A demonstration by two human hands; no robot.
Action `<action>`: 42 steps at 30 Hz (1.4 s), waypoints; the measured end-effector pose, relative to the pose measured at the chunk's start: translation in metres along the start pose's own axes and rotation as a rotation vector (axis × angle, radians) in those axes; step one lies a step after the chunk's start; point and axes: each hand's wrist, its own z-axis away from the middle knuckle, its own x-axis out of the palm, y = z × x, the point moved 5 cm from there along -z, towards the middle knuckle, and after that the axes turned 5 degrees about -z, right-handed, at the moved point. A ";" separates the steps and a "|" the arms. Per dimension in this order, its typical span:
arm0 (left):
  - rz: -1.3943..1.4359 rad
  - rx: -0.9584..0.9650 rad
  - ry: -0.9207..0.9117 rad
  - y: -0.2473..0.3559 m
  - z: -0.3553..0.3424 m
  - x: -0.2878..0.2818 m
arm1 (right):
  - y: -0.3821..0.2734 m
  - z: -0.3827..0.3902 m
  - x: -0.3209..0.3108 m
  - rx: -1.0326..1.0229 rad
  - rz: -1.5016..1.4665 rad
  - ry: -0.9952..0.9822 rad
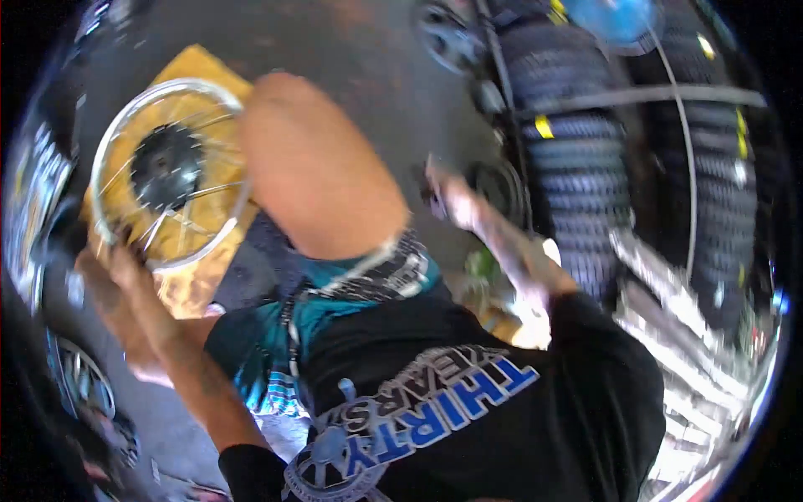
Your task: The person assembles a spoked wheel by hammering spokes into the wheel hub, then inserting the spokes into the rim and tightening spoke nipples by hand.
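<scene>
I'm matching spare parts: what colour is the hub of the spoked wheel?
The hub is black, with a greyish sheen; the head view shows it best.

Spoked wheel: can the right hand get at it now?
Probably not directly: the right hand is out to the side, with the bent leg between it and the spoked wheel.

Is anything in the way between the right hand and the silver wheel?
Yes, the person's bare bent leg sticks out between the right hand and the wheel. Nothing visible blocks the left hand.
</scene>
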 end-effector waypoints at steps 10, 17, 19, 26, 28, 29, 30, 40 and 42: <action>0.158 0.017 0.000 -0.002 -0.008 -0.005 | -0.074 0.059 0.031 -0.126 -0.601 -0.646; 0.038 0.295 0.175 0.015 0.017 -0.014 | 0.140 -0.026 0.006 -0.282 0.452 -0.002; 0.037 0.157 0.151 0.016 0.023 -0.007 | 0.168 -0.047 -0.011 -0.199 0.154 -0.286; 0.086 0.118 0.270 0.037 0.026 -0.023 | 0.033 -0.128 0.016 -0.275 1.344 -0.234; -0.028 0.136 0.293 0.034 0.025 -0.026 | 0.009 -0.134 0.064 -0.254 1.316 -0.243; -0.179 0.208 0.346 0.036 0.024 -0.026 | 0.004 -0.138 0.090 -0.238 1.292 -0.248; -0.347 0.253 0.365 0.035 0.022 -0.023 | -0.002 -0.142 0.111 -0.228 1.281 -0.250; -1.146 0.439 0.279 0.016 -0.072 0.019 | 0.008 -0.246 0.298 -0.251 0.883 -0.431; -1.201 0.210 0.153 -0.003 -0.082 0.015 | 0.015 -0.247 0.311 -0.021 0.862 -0.389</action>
